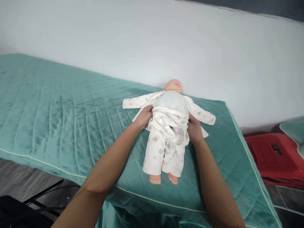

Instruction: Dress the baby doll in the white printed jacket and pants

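Both hands grip the trousers [163,148] at the waist, left hand [143,116] and right hand [194,128] closed on opposite sides, seemingly for an even hold. The doll [171,100] lies face-up near the bed's [59,110] far edge, jacket [139,102] spread open.

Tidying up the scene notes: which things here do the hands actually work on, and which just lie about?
In hand: doll, printed trousers (left hand and right hand at their waist), open jacket.
Lying about: red case on the floor, black frame; teal quilted cover merely underneath.
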`<state>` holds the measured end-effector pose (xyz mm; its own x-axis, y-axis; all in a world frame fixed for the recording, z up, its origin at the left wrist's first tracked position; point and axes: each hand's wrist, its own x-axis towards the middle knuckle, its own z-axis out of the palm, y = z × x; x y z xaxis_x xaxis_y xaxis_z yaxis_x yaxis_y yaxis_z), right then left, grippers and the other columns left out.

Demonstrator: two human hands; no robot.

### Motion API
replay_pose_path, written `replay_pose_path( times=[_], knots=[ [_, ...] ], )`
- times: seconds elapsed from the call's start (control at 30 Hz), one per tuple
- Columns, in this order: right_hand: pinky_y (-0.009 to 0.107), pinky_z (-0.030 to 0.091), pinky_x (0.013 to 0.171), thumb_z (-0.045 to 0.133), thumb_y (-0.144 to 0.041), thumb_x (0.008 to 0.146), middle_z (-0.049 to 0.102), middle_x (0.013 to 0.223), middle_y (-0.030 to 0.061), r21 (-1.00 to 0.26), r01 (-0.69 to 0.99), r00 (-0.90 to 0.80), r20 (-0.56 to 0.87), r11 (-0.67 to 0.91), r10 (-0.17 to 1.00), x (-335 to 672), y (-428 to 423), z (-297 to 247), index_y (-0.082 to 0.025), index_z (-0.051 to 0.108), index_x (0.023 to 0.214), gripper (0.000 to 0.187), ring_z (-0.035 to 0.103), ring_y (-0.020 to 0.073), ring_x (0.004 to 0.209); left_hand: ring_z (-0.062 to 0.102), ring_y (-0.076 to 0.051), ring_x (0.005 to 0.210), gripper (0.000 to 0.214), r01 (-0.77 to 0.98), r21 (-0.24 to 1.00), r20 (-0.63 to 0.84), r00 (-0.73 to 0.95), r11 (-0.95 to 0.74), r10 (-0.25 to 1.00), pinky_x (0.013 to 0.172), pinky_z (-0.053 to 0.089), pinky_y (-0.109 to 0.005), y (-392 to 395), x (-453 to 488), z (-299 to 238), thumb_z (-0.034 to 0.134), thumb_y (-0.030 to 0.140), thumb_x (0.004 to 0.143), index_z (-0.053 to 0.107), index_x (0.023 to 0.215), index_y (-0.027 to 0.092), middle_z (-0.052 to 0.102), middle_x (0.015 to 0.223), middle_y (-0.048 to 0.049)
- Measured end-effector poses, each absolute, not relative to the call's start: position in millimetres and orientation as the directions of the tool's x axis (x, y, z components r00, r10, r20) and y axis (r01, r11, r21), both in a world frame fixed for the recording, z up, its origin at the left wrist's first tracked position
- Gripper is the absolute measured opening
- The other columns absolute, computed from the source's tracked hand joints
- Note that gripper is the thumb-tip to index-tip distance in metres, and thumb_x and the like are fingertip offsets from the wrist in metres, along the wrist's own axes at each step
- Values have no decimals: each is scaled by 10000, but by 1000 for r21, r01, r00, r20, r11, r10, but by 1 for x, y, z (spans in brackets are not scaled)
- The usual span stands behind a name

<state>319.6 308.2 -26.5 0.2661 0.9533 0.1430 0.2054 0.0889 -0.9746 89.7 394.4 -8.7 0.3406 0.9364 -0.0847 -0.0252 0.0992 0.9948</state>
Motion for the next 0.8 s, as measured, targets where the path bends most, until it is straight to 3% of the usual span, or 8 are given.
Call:
replay_pose_path(
  times=[0.13,0.37,0.57,0.8],
  knots=[
    [390,516,884,582,-288,765,757,1031,15,-958,277,266,145,68,953,320,305,-25,-233,721,1039,312,653,242,950,574,-177,718,191,-14,999,-39,354,47,934,679,452,-273,395,89,-8,543,192,572,588,756,172,633,698,6],
    [389,512,879,607,-294,756,758,976,26,-943,328,267,153,60,952,322,306,-27,-228,718,995,271,635,255,941,490,-156,678,45,265,960,15,271,-89,963,593,357,-237,397,87,-5,494,221,590,484,581,177,503,574,28],
    [418,504,905,622,-312,748,759,959,29,-927,371,264,162,55,951,325,306,-30,-238,722,983,265,625,283,984,486,-160,712,74,450,868,113,234,-211,966,633,364,-246,399,87,-5,491,182,642,551,608,156,574,639,4],
    [416,470,937,605,-301,759,745,1013,36,-929,368,269,143,36,952,325,306,-31,-237,715,974,249,605,279,1011,464,-141,681,66,453,856,185,180,-249,966,660,348,-253,399,88,-5,512,119,655,487,658,181,549,653,22]
  ],
)
